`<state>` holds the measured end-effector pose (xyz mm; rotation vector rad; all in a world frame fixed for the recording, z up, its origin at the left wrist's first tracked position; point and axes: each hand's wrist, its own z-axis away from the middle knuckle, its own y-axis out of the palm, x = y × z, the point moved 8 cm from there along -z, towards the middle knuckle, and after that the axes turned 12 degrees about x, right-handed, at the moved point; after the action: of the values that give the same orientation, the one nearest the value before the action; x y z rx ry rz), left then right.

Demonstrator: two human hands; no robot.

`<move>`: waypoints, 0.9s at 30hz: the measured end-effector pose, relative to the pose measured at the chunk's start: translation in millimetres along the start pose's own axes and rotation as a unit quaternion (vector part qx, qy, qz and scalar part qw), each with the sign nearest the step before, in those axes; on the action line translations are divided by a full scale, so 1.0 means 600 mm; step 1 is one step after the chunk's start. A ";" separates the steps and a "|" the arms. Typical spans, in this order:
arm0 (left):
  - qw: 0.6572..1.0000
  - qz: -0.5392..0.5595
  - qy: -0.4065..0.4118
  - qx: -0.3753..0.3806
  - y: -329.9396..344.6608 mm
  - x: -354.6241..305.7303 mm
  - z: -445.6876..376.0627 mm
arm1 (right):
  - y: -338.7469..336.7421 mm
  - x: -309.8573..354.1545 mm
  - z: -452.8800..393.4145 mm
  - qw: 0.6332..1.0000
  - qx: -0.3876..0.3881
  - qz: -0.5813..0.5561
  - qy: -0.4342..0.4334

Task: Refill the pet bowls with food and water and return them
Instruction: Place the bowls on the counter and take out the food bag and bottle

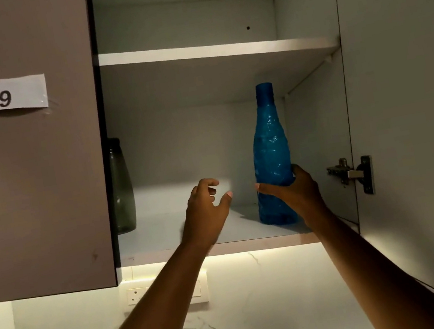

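A tall blue plastic bottle [270, 152] stands upright on the lower shelf [164, 236] of an open wall cabinet, towards the right side. My right hand [295, 194] grips the bottle's lower body, thumb in front and fingers behind. My left hand [206, 212] hovers to the left of the bottle, fingers loosely curled and holding nothing. No pet bowls are in view.
A dark grey bottle [120, 186] stands at the shelf's left, half hidden by the shut cabinet door [32, 181] labelled "WS 19". The right door [412, 103] hangs open with its hinge [351, 173] showing. The upper shelf [214, 51] holds nothing visible. A wall socket [135, 294] sits below on the marble backsplash.
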<state>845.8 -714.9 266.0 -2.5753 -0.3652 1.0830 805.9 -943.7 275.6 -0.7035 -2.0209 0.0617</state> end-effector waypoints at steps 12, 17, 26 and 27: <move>0.973 -0.038 0.194 -0.121 -0.050 -0.103 0.141 | -0.028 0.103 0.150 0.998 0.009 -0.023 -0.066; 0.986 0.034 0.161 -0.037 -0.059 -0.110 0.224 | -0.030 0.130 0.246 0.998 0.017 -0.033 -0.049; 0.981 0.035 0.039 0.187 -0.019 -0.003 0.494 | 0.050 0.017 0.512 0.997 0.037 -0.001 0.067; 0.977 0.048 0.020 0.206 -0.017 0.010 0.522 | 0.059 0.004 0.543 0.996 0.034 0.004 0.079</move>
<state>621.5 -642.6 59.4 -2.2575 -0.0017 1.0113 557.6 -836.3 90.9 -0.6523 -1.8553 0.0770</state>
